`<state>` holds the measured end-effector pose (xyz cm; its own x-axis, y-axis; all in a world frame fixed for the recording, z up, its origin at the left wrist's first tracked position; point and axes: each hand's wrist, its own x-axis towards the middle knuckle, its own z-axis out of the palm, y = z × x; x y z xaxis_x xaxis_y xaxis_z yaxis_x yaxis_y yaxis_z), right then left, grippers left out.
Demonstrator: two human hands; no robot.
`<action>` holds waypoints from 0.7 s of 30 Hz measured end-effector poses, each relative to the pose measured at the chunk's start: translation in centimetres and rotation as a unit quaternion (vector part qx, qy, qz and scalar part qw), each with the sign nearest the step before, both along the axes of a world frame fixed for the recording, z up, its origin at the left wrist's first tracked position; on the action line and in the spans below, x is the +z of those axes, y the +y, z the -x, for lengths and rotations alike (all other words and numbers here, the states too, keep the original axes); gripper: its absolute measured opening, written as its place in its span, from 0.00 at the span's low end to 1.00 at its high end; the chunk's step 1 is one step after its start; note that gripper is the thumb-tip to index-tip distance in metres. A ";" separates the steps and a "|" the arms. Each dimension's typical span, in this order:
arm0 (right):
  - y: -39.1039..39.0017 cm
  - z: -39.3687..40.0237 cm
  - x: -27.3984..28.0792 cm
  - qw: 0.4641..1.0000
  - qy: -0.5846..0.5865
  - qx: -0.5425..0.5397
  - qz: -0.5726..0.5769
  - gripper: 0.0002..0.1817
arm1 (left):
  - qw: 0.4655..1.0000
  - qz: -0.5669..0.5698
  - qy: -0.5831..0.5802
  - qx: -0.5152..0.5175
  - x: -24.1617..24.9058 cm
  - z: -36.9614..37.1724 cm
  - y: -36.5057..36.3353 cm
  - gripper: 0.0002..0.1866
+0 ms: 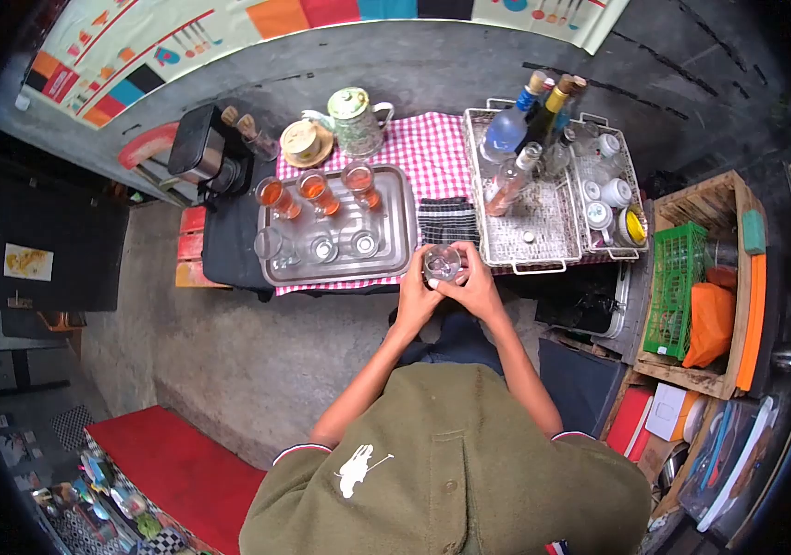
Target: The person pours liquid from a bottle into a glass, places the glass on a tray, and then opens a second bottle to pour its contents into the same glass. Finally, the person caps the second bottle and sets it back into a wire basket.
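A clear glass point(444, 263) is gripped between the left hand point(474, 289) and the right hand point(417, 294) at the front edge of the checkered tablecloth point(434, 139); a concrete floor point(220, 351) is seen below.

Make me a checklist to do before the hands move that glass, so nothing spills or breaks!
1. Both hands on the glass: ok, the left hand and right hand hold the clear glass together.
2. Held glass clean: cannot tell from up here.
3. Tray settled: ok, it lies flat on the table.
4. Back glasses standing up: ok, all three are upright with orange-red drink inside.
5. Front glasses filled like those: not ok, no orange-red drink shows in these three.
6. Teapot lid on: ok, it sits on top.
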<state>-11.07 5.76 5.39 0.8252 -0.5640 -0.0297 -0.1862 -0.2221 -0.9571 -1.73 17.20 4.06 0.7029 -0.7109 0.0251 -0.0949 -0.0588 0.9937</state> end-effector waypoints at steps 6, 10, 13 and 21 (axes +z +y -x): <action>-3.9 2.1 1.2 1.000 0.025 -0.011 0.005 0.38 | 0.999 0.016 -0.032 -0.031 0.4 1.5 -4.3 0.34; -8.0 3.5 0.9 0.998 0.039 0.014 0.045 0.38 | 0.998 0.003 0.007 -0.056 0.0 2.7 -7.7 0.34; -10.7 4.2 0.6 0.997 0.034 0.040 0.060 0.38 | 0.995 0.003 -0.071 -0.065 -0.9 3.0 -9.5 0.34; -12.7 2.2 -0.9 0.992 0.022 0.122 0.031 0.37 | 0.998 0.014 -0.035 0.054 -2.4 3.6 -9.9 0.34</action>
